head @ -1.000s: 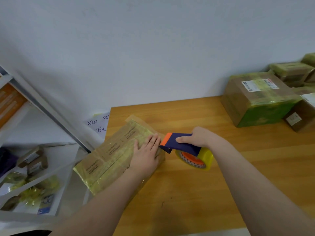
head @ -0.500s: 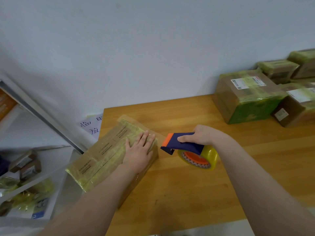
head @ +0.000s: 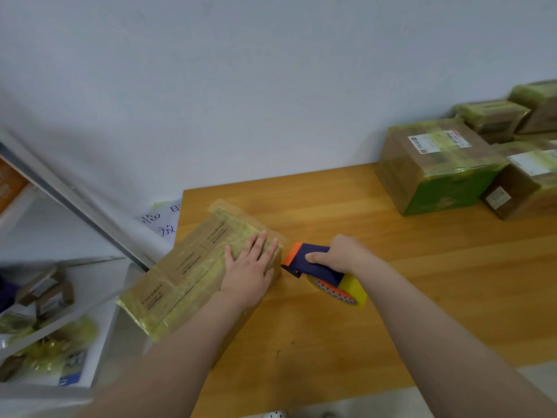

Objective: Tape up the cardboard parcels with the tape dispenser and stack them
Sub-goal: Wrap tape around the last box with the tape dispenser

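A long flat cardboard parcel [head: 187,270], covered in yellowish tape, lies at the left edge of the wooden table [head: 422,282], overhanging it. My left hand [head: 250,267] presses flat on the parcel's right end with straight fingers. My right hand [head: 346,254] grips the blue and orange tape dispenser [head: 313,262] with its yellow tape roll [head: 346,289], just right of the parcel's end, its orange front touching the parcel's right edge.
Several taped parcels [head: 434,164] are stacked at the table's far right against the white wall. A metal shelf [head: 60,297] with small boxes and tape scraps stands to the left. A handwritten paper sign [head: 162,221] hangs beside the table's left edge.
My right hand has drawn the dispenser slightly to the right along the parcel's end. My left hand has stayed flat on the parcel. The view has shifted a little.
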